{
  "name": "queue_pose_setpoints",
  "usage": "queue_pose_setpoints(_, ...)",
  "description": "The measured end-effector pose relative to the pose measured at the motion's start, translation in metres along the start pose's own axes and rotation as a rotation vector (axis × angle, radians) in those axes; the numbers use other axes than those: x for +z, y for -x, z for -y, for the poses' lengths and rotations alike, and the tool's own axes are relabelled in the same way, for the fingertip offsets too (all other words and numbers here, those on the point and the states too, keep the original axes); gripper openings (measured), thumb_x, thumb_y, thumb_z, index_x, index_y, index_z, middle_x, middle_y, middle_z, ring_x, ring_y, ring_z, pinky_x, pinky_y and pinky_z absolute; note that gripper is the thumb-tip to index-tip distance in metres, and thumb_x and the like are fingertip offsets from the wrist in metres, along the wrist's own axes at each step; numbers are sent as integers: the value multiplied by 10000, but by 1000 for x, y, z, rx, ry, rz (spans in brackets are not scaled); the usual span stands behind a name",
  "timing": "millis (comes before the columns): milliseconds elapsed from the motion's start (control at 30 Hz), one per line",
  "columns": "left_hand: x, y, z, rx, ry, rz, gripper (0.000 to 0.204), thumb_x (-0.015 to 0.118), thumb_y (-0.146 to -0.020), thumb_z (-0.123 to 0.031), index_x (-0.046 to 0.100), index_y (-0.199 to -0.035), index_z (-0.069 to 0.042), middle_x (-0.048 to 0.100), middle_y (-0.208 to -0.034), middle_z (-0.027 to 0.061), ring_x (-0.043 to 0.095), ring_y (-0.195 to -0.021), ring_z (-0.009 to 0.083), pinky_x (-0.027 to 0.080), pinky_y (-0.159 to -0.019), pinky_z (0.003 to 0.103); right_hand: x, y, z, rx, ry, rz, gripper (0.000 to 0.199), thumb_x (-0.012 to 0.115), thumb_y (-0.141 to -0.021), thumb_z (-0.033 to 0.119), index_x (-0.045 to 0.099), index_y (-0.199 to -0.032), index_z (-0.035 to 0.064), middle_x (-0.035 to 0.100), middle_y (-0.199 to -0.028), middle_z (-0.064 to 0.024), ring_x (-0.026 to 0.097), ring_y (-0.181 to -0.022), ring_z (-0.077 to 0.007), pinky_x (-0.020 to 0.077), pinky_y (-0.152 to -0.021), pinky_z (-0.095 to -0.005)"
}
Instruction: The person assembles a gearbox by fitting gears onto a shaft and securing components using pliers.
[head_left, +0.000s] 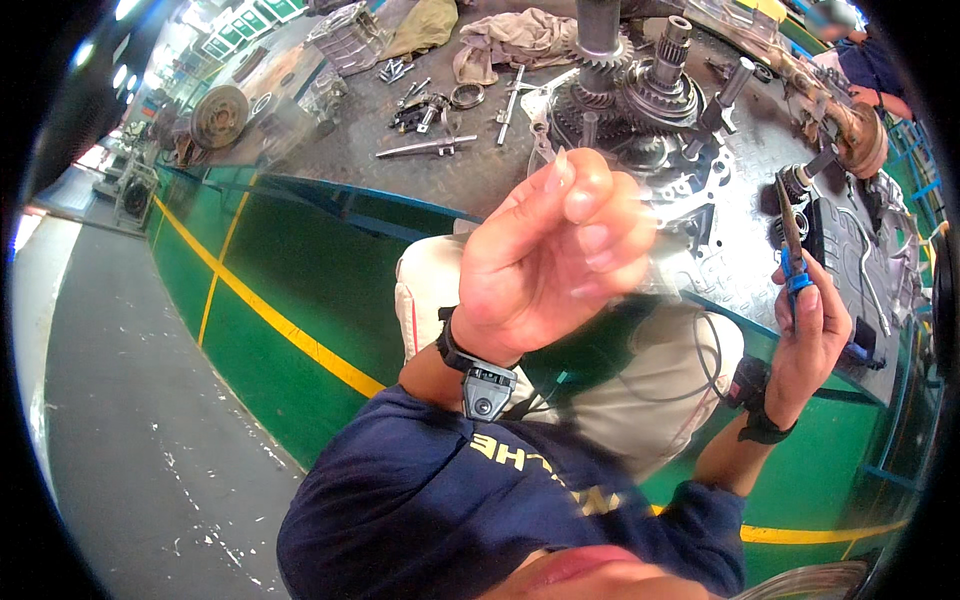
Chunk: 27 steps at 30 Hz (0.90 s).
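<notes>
Ahead, a metal workbench [480, 170] strewn with a gear assembly [625, 95] and loose parts. Nearer, left hand [550, 255] raised, fingers loosely curled, holding nothing visible. Right hand [810, 340] closed around blue-handled pliers [792, 250], tips up, beside the bench edge.

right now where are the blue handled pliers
In the head view the pliers are at the right, held upright in the right hand, jaws pointing up over the edge of the metal workbench, right of the gear cluster.
</notes>
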<state>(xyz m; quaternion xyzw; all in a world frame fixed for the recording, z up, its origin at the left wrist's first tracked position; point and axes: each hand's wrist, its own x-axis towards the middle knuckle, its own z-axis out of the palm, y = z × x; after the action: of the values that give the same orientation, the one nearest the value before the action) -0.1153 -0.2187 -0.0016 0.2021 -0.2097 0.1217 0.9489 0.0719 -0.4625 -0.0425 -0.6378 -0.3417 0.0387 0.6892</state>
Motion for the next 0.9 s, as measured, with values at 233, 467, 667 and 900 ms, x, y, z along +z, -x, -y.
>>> queue_pose_setpoints(233,0,-2,-23,166,-410,-42,362,757,-958,-365,483,-885,-140,427,-790,-36,390,-737,93,351,-577,214,15,3,2,69,-59,-12,424,708,-958,263,691,-1246,-48,722,-963,-77,506,-699,-43,376,-605,-201)
queue_pose_setpoints(467,-8,-53,-106,638,-824,-186,165,674,-1003,-96,636,-1096,35,513,-843,19,412,-721,77,348,-552,197,15,-3,32,60,77,-4,475,773,-889,223,674,-1256,-62,727,-1006,-82,622,-859,-92,467,-762,-228)
queue_pose_setpoints(667,-32,-116,-114,741,-1014,-410,522,651,-1008,-329,589,-1383,29,731,-1183,148,684,-1030,192,506,-892,332,8,-26,49,-44,199,-2,509,774,-871,223,662,-1260,-84,691,-1056,-88,627,-928,-134,477,-838,-259)
queue_pose_setpoints(900,-96,-152,-116,46,-908,229,639,465,-1061,-549,583,-1385,-11,697,-1251,212,713,-1039,261,533,-891,314,13,-95,55,-229,602,16,425,805,-837,148,715,-1212,-31,695,-1013,-53,627,-896,-130,475,-859,-248)
